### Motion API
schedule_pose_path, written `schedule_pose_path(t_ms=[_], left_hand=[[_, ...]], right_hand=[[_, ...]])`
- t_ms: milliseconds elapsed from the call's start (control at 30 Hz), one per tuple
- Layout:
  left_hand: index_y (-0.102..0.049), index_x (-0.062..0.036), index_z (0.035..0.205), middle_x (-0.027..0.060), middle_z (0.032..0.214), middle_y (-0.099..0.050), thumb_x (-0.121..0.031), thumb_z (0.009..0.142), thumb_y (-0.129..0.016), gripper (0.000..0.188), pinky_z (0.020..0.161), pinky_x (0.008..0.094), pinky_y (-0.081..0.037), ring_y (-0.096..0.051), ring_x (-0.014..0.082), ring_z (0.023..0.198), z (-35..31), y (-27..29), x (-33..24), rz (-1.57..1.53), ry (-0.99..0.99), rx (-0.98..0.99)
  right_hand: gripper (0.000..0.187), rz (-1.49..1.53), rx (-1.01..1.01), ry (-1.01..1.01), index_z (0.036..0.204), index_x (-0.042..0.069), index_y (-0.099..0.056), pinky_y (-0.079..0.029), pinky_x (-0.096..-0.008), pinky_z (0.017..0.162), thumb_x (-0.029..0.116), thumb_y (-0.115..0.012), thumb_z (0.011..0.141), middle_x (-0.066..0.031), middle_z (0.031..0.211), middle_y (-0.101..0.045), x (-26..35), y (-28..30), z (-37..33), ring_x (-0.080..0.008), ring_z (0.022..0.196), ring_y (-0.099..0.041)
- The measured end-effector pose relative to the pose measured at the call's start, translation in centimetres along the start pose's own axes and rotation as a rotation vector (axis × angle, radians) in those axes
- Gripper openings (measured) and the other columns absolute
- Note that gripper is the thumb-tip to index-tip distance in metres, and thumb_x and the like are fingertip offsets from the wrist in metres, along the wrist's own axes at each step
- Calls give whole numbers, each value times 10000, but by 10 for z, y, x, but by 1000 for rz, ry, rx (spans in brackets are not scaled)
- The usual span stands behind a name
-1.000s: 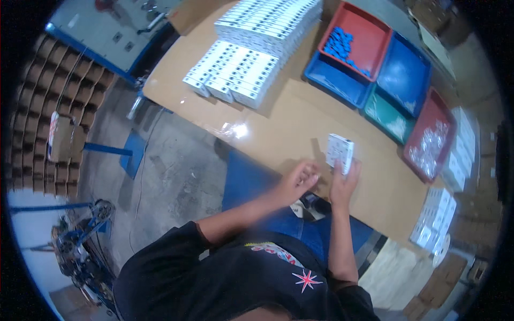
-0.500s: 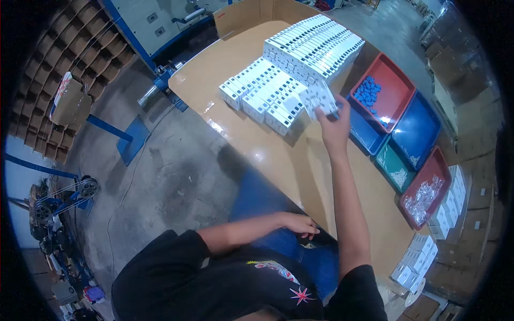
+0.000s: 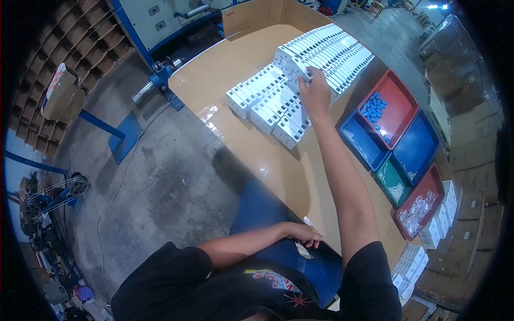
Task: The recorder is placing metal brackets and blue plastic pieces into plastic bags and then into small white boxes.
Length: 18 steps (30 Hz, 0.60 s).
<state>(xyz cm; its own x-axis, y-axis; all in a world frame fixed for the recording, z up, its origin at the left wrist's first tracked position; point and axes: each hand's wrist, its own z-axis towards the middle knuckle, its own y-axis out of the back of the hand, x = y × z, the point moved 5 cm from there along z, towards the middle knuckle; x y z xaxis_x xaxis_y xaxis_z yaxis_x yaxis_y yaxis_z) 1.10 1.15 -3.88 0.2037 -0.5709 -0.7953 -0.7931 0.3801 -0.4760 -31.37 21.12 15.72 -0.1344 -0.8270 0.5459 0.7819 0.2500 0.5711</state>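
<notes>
Now R grip (image 3: 305, 76) pinching wht box (image 3: 298, 73), btwn its tips, at nr end of stack (image 3: 333, 54), L grip (image 3: 303, 233) state unclear

Boxes (image 3: 266, 100) lie left of trays (image 3: 421, 143) (more boxes (image 3: 411, 262) right).
</notes>
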Motion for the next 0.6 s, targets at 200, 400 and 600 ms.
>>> schedule_pose_path(t_ms=[200,400,600], left_hand=[[-696,-90,1032,-43,725,-556,-582,1039,-463,544,569,281,-364,-453,100,621,-4,1,-3,23,52,16],[-699,-94,1046,-35,719,-566,-577,1043,-467,536,566,289,-372,-460,105,620,-1,3,-2,31,39,5],[-701,-88,1062,-23,714,-572,-579,1049,-451,552,552,300,-387,-470,116,615,-2,2,-6,85,26,-14]], right_hand=[[339,-67,23,108,1194,49,-640,-534,-447,789,150,-759,892,-172,1009,-668,10,-30,21,-346,904,-663],[294,-114,74,175,1163,33,-627,-552,-495,824,164,-725,919,-189,1144,-627,26,-48,33,-404,961,-671],[305,-167,79,158,1143,35,-632,-566,-513,777,180,-744,899,-193,1175,-612,21,-55,34,-434,898,-682]])
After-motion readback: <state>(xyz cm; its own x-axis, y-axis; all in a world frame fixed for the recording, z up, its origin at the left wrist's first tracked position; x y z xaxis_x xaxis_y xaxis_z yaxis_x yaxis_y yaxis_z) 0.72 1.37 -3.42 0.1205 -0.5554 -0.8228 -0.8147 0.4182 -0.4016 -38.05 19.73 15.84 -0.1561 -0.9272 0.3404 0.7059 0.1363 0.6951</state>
